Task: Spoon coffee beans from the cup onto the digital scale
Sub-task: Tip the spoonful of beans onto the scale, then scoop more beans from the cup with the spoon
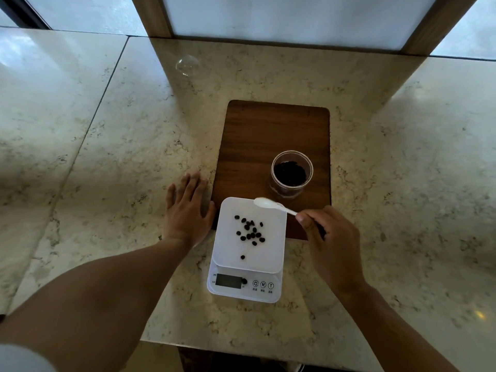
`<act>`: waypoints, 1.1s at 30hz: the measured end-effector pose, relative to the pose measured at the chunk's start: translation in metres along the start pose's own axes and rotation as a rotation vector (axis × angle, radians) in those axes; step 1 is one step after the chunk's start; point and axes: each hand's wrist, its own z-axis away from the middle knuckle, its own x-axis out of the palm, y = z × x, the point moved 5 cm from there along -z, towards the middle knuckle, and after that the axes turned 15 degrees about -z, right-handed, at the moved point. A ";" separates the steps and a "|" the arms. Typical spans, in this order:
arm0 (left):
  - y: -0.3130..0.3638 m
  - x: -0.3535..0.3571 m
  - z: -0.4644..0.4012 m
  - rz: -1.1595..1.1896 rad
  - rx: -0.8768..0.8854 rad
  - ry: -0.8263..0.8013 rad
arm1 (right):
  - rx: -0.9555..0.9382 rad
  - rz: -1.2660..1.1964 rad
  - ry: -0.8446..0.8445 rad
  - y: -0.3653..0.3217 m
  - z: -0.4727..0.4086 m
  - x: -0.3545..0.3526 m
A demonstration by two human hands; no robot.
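Note:
A white digital scale [228, 253] stands on the marble counter with several dark coffee beans [250, 232] scattered on its platform. One bean lies beside the display. Behind it, a clear cup [292, 173] holding coffee beans sits on a wooden board [268, 130]. My right hand [331, 242] grips a white plastic spoon [268, 204] by its handle; the bowl hovers over the scale's far right corner and looks empty. My left hand [186, 210] lies flat on the counter, fingers spread, just left of the scale.
A clear domed lid [188, 65] lies on the counter at the back left. A wood-framed window stands behind the counter. The counter's front edge runs just below the scale.

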 end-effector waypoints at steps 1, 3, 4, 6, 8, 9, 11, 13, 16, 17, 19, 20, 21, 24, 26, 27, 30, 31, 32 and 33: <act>-0.001 0.001 0.001 -0.003 0.000 -0.001 | -0.007 -0.003 0.038 -0.002 -0.005 -0.005; -0.001 0.001 0.001 -0.006 0.001 0.001 | -0.024 0.014 0.127 -0.006 -0.019 -0.017; -0.001 0.002 0.001 -0.006 0.002 0.004 | -0.027 0.038 0.163 -0.008 -0.027 -0.022; -0.001 0.001 0.001 -0.003 0.004 0.010 | -0.015 0.114 0.183 -0.008 -0.043 -0.027; -0.001 0.000 0.001 0.002 0.006 0.014 | 0.010 0.205 0.131 -0.005 -0.056 -0.024; 0.000 0.000 0.001 0.000 0.008 0.015 | 0.019 0.252 0.104 -0.003 -0.061 -0.022; 0.001 -0.001 0.001 -0.006 0.008 0.014 | 0.027 0.338 0.063 -0.002 -0.070 -0.015; 0.001 -0.002 0.001 -0.003 0.009 0.010 | 0.045 0.402 0.021 -0.001 -0.078 -0.008; 0.001 -0.001 0.000 0.000 0.007 -0.001 | 0.077 0.475 -0.017 -0.002 -0.088 0.000; 0.000 -0.001 0.000 -0.004 0.009 -0.003 | 0.089 0.491 -0.019 -0.002 -0.090 0.001; 0.000 0.000 0.000 -0.012 0.009 0.000 | 0.115 0.511 -0.028 -0.002 -0.095 0.001; 0.000 0.000 0.000 -0.012 0.008 0.006 | 0.126 0.518 -0.037 -0.002 -0.097 0.001; 0.000 0.000 0.000 -0.012 0.009 0.011 | 0.138 0.519 -0.046 -0.001 -0.098 0.000; 0.000 0.000 0.000 -0.013 0.012 0.020 | 0.189 0.493 -0.089 0.002 -0.099 0.001; 0.000 -0.001 0.000 -0.012 0.013 0.022 | 0.218 0.475 -0.111 0.005 -0.098 0.002; 0.000 -0.001 0.001 -0.013 0.014 0.021 | 0.234 0.462 -0.115 0.007 -0.097 0.001; 0.001 -0.002 0.000 -0.007 0.011 0.016 | 0.280 0.420 -0.127 0.009 -0.097 0.001; 0.001 -0.002 0.001 -0.003 0.011 0.014 | 0.292 0.409 -0.136 0.010 -0.098 0.001; 0.001 -0.002 0.000 -0.002 0.011 0.013 | 0.302 0.396 -0.148 0.011 -0.098 0.001; 0.001 -0.002 0.000 -0.003 0.010 0.013 | 0.312 0.373 -0.159 0.012 -0.099 0.001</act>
